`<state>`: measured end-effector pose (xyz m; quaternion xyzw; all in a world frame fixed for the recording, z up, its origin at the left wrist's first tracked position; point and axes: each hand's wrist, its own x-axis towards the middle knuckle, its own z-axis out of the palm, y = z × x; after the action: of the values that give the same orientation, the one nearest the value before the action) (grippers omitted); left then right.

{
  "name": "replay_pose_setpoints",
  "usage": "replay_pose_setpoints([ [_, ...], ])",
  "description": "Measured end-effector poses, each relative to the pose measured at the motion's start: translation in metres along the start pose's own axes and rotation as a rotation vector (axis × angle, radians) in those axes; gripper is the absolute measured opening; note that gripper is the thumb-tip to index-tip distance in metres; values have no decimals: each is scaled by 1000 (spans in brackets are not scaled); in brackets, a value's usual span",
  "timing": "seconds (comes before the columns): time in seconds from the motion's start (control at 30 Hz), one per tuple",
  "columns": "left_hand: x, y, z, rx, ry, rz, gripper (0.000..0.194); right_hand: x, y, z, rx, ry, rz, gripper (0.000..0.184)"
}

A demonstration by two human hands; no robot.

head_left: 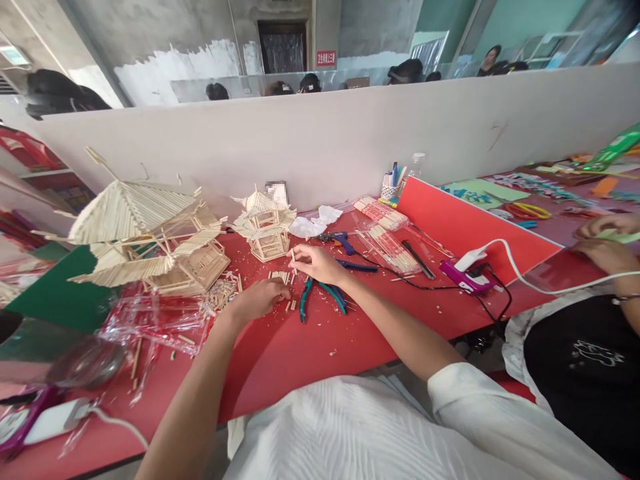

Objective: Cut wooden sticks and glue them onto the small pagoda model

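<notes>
My right hand [316,263] pinches a short wooden stick [293,261] upright between thumb and fingertips. To its left, my left hand [263,298] rests low over the table with its fingers bent together; what they hold, if anything, is hidden. Just beyond its fingers lies a row of short cut sticks [279,275], with a few loose pieces [291,306] nearer me. Teal-handled pliers [304,300] lie spread on the table below my right hand. Behind both hands stands a small stick-built pavilion [265,227], and a larger stick pavilion [150,233] is at the left.
A blue glue gun [343,241], bundled sticks [383,243] and a black cutter [419,260] lie to the right. Beyond are a purple power strip [467,277] and a leaning red board [465,230]. Plastic wrappers [155,317] cover the left. A co-worker's hands [607,243] are at far right.
</notes>
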<state>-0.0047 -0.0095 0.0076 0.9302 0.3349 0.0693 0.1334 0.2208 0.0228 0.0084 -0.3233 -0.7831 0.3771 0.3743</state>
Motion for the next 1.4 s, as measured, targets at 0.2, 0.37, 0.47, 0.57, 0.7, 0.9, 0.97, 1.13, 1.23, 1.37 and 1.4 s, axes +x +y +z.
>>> replay_pose_setpoints([
  [0.2, 1, 1, -3, -18, -16, -13, 32, 3, 2, -4, 151, -32, 26, 16],
  [0.37, 1, 6, -6, -16, -32, -46, 31, 0, 7, -3, -1, -13, 21, 38],
  [0.47, 1, 4, -4, -14, -26, -50, 30, -1, 8, -4, -123, -40, 48, 27],
  [0.57, 1, 1, -2, -26, -30, -39, 30, -1, 9, -5, -176, -76, 75, 16],
  [0.7, 0, -1, -4, -29, -25, -4, 26, 0, 12, -5, -201, -92, 68, 11],
  [0.9, -4, -1, -9, -5, -30, -60, 20, 0, 9, -6, -350, -171, 86, 6],
  [0.97, -5, -3, -10, -2, -4, -86, 19, -1, 6, -7, -415, -186, 76, 7],
  [1.13, -6, -5, -13, -30, 139, -118, 24, -2, 1, -12, -442, -206, 58, 8],
  [1.23, -6, -3, -14, -49, 203, -150, 23, -2, -3, -15, -399, -193, 53, 8],
  [1.37, -4, 1, -14, -40, 268, -175, 21, -2, -4, -10, -392, -224, 44, 8],
  [1.4, -3, 1, -14, -37, 279, -171, 21, -2, -2, -6, -404, -241, 34, 8],
])
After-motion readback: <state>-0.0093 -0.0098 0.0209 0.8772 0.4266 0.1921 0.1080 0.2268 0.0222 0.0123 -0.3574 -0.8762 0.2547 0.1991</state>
